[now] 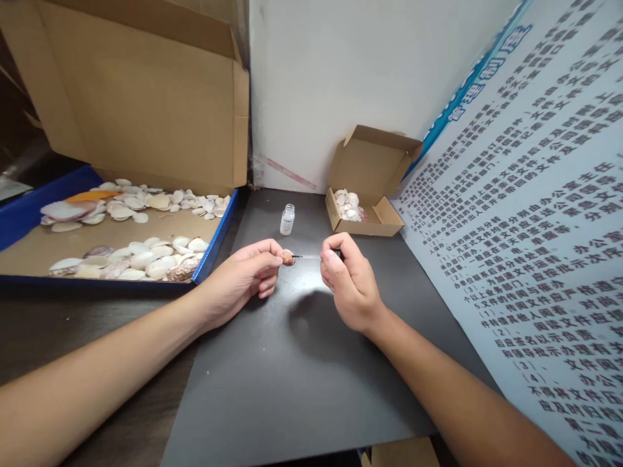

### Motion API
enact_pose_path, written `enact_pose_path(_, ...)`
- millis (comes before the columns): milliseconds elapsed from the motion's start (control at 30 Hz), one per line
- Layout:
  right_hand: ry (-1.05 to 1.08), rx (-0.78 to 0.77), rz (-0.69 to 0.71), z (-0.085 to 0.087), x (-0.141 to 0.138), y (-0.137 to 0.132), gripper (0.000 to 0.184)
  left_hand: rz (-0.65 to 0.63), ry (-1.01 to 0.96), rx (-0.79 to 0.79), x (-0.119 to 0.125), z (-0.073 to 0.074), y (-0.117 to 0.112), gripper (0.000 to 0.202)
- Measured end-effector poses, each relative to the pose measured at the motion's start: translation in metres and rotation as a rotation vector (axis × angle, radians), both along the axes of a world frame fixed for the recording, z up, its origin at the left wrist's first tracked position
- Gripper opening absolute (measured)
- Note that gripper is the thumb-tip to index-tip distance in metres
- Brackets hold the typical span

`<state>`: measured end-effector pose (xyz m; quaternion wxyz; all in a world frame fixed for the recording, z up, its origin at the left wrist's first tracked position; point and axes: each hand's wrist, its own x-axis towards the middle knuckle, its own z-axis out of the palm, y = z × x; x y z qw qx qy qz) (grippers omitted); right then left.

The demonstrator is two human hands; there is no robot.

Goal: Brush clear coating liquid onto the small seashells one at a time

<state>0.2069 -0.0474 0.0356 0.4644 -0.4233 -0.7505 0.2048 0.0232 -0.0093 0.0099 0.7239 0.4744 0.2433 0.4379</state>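
Between the thumb and fingers of my left hand is a small reddish-brown shell. My right hand is closed around the dark handle of a thin brush. The brush's pale stem points left, and its dark tip meets the shell or lies right in front of it. Most of the handle is hidden by my fingers. Just beyond my left hand, a small clear glass bottle with a white label stands upright with no cap on it.
At left, a blue-edged cardboard box with its lid raised holds many pale shells. A smaller open cardboard box with white shells sits at the back right. A printed board leans along the right side of the dark tabletop.
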Motion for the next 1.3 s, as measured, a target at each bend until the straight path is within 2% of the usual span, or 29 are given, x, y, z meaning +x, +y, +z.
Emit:
enact_pose_path(67,-0.048,-0.009,0.003,0.0004,-0.0011,-0.0012,0.014,-0.003,0.012,0.001,0.0001,-0.0002,-0.0003,0.008)
enact_pose_path(233,-0.085,-0.007,-0.12,0.0016,0.0002,0.0004,0.017,0.006,0.017,0.014,0.0002,-0.0008,-0.0003,0.01)
enact_pose_path(367,0.016,0.015,-0.037,-0.0005,0.0002,0.0001,0.017,0.004,0.034,0.024,0.0002,0.0002,-0.0009,0.012)
enact_pose_path(467,-0.029,-0.014,0.019,-0.0014,-0.0016,-0.0011,0.015,0.007,0.048,0.027,0.0002,0.0004,-0.0009,0.013)
enact_pose_path(633,-0.116,-0.018,-0.127,0.0019,0.0011,0.0023,0.018,-0.013,0.038,0.044,0.0003,-0.0014,0.0002,0.015)
enact_pose_path(833,0.005,-0.033,0.033,0.001,0.0029,0.0024,0.018,-0.024,0.088,0.081,-0.0004,-0.0015,0.0006,0.014)
enact_pose_path(1033,-0.034,-0.011,-0.121,0.0036,0.0037,0.003,0.02,-0.064,0.154,0.121,-0.0017,-0.0037,0.0028,0.013)
enact_pose_path(1200,0.067,-0.053,0.04,0.0022,0.003,0.0028,0.02,-0.082,0.178,0.171,-0.0015,-0.0061,0.0049,0.016)
enact_pose_path(1300,0.008,-0.049,0.02,0.0002,0.0026,0.0033,0.02,-0.094,0.191,0.196,-0.0013,-0.008,0.006,0.017)
